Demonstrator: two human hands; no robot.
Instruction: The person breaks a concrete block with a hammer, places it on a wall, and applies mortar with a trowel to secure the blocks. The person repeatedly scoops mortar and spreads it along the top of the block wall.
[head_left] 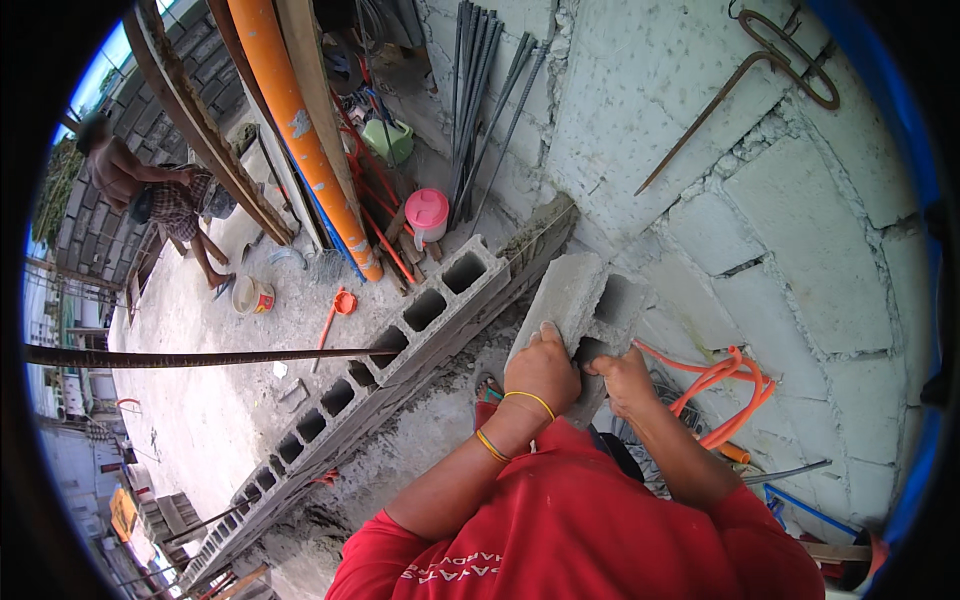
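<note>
Tilted in front of my chest is a grey concrete hollow block [562, 296], with its open cells facing up and to the right. My left hand [543, 375], with yellow bands at the wrist, is closed on the block's near left end. My right hand [622, 380] grips the near right end, its fingers partly hidden in a cell. Just left of the block runs a low wall of hollow blocks [425, 311], cells upward. Mortar [538, 232] covers the far end of its top, against the plastered wall.
A rusty steel bar [210, 358] juts across the low wall from the left. Orange hose [735, 385] lies coiled at my right. Steel rods [478, 100] lean in the far corner near a pink-lidded pitcher [427, 214]. Beyond, another person [140, 185] stands near a bucket [252, 295].
</note>
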